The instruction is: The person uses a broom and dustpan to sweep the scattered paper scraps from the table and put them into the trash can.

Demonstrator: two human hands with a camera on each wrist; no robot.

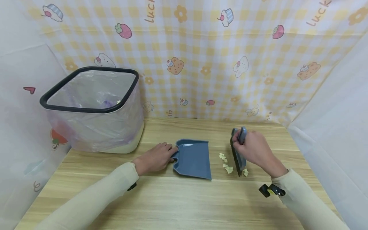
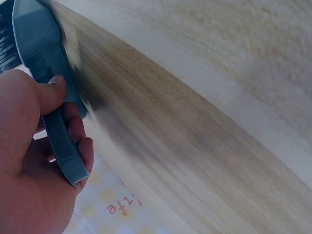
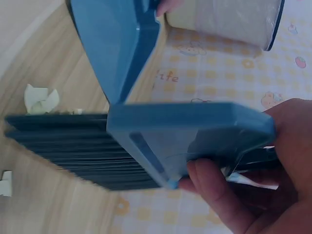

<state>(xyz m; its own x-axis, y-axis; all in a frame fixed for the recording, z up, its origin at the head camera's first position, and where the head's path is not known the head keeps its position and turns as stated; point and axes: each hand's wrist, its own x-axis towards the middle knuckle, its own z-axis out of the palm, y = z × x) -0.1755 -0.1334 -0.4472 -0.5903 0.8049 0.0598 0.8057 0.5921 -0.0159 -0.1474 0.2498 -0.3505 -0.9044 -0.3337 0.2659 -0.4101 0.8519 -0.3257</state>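
From where I stand, taking the blue dustpan [image 1: 193, 159] as the centre of the dial, it lies flat on the wood-grain table [image 1: 172, 204] with its wide mouth facing three o'clock. At nine o'clock the person's left hand [image 1: 156, 157] is curled round its short handle, the sleeve [image 1: 97, 191] running off toward eight. Over at three o'clock the right hand [image 1: 254, 148] grips a matching blue brush [image 1: 241, 159], thumb and fingers wrapped about the handle; the brush stands on edge, its length running roughly from twelve to six, with the dark bristles [image 1: 235, 156] turned toward the pan. Pale yellow scraps [image 1: 228, 169] lie on the table between the pan's mouth and the brush, and one more bit sits just beside the brush at about four o'clock from its middle. At ten o'clock stands a bin [image 1: 89, 110], black-rimmed and lined with a clear bag [image 1: 95, 131], something purple [image 1: 107, 103] inside. A yellow-checked curtain [image 1: 195, 41] hangs at twelve, dotted with strawberries, cupcakes and bears.
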